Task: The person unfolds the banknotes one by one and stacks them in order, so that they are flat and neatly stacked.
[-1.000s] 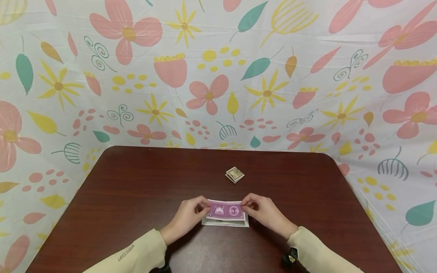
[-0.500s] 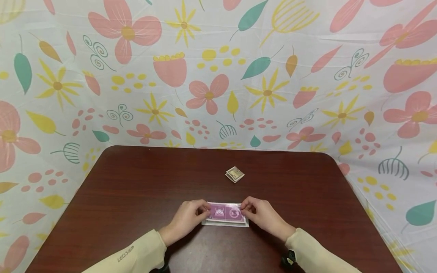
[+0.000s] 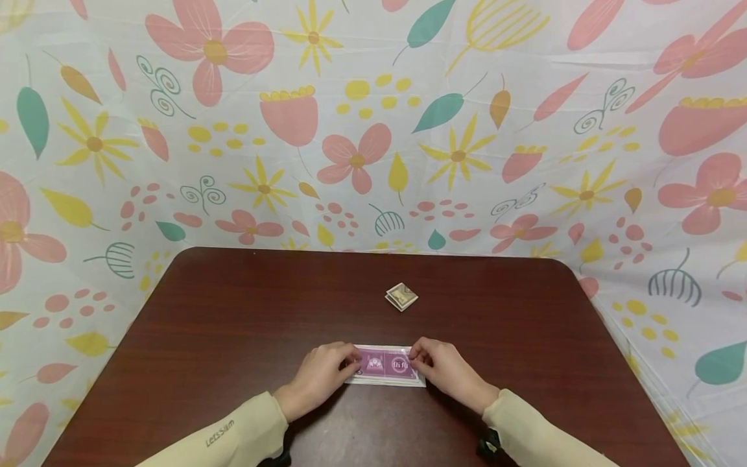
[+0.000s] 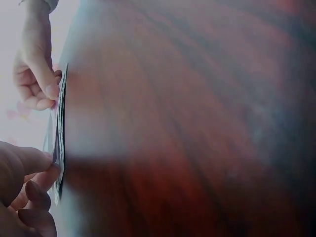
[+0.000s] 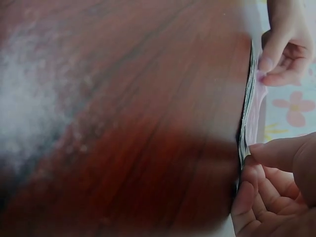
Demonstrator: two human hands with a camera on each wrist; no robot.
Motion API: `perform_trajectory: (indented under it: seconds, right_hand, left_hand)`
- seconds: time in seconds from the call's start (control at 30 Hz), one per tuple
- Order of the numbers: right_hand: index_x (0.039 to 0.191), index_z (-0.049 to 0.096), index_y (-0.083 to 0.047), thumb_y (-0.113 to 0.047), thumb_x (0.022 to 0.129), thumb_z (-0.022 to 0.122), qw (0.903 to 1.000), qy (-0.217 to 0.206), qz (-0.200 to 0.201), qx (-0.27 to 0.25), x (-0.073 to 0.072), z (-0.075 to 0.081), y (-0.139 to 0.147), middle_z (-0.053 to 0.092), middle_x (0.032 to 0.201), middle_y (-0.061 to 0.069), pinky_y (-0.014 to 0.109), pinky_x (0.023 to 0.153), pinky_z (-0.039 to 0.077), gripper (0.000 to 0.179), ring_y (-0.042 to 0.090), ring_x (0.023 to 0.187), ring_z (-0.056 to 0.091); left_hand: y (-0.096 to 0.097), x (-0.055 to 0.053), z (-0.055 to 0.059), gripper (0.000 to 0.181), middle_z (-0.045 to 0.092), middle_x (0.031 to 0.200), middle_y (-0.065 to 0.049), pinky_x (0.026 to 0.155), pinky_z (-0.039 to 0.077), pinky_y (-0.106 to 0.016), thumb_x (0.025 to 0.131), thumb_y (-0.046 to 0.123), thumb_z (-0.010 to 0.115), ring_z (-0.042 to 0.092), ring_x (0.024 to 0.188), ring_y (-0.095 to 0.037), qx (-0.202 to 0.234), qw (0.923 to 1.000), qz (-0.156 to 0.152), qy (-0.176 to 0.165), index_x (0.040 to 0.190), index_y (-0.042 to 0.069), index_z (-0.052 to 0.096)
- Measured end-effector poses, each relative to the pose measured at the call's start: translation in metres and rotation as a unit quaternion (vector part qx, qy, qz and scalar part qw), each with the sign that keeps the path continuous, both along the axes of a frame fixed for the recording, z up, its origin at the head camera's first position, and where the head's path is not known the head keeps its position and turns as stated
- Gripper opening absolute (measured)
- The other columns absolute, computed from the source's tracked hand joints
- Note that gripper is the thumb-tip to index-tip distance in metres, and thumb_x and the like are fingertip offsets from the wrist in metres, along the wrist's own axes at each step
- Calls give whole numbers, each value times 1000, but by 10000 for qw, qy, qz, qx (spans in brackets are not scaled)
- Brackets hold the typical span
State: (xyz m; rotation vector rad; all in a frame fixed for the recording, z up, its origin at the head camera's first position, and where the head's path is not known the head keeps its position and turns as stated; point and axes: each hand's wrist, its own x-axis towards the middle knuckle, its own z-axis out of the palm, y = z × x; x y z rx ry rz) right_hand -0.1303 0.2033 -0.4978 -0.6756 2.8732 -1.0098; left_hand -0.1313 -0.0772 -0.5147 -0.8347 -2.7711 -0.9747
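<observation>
A purple banknote lies flat over a thin stack of paler notes, whose edge shows along the near side. My left hand pinches the purple note's left end between thumb and fingers. At the opposite end my right hand pinches the same note. Seen edge-on in the right wrist view, the purple note bows up slightly from the layers under it. The left wrist view shows the stack as several thin sheets, with both hands' fingertips right at its edge. The fingers hide the corners of the note.
Beyond the hands, a small folded banknote sits on the dark brown table. A floral cloth hangs behind the table's far edge and along both sides.
The purple note has come down from a raised, tilted position to nearly flat on the stack. Both hands lowered with it and keep their pinch. The folded note stays put.
</observation>
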Motion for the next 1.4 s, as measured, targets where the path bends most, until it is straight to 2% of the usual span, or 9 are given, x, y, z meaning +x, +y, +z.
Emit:
perform_trajectory:
  seconds: [0.43,0.67,0.83,1.0,1.13,1.4]
  right_hand:
    - [91,69,-8,1,89,75,9994,211,-29,256,-1,2,-6,56,77,-9,21,61,45,11,-1,68,48]
    - [93,69,-11,-6,90,80,9988,172,35,452,-2,4,-3,51,76,-7,22,59,41,12,1,66,45]
    - [91,69,-15,-14,92,80,9986,39,292,438,-9,6,3,52,76,-10,23,61,42,11,2,68,46]
    - [89,70,-17,-17,94,77,9982,-224,388,394,-23,10,8,57,77,-12,23,62,45,9,2,69,50]
    - [93,71,-16,-16,96,74,9981,-462,173,363,-39,15,13,61,78,-10,24,64,47,5,4,69,53]
    - [97,71,-11,-16,98,71,9979,-430,-200,435,-81,21,20,65,80,-5,30,68,48,5,9,71,55]
  left_hand:
    - [1,-4,3,4,68,86,7,63,51,-28,94,16,78,64,74,-5,-421,9991,-68,52,97,14,77]
    - [-2,-5,1,5,61,82,10,59,46,-26,93,18,79,56,68,-1,-387,9992,-40,89,98,15,78]
    - [-4,-5,0,8,61,85,12,61,46,-25,93,17,80,54,70,0,-270,9995,-109,-147,100,16,78]
    - [-5,-5,2,10,62,87,10,62,47,-26,92,15,80,56,71,-2,-248,9993,-155,-254,102,16,78]
    - [-5,-5,2,10,63,87,10,63,48,-27,92,15,80,57,72,-4,-297,9992,-157,-237,102,16,78]
    - [-5,-4,4,10,64,87,10,63,49,-29,92,14,80,60,74,-5,-289,9992,-161,-219,101,15,78]
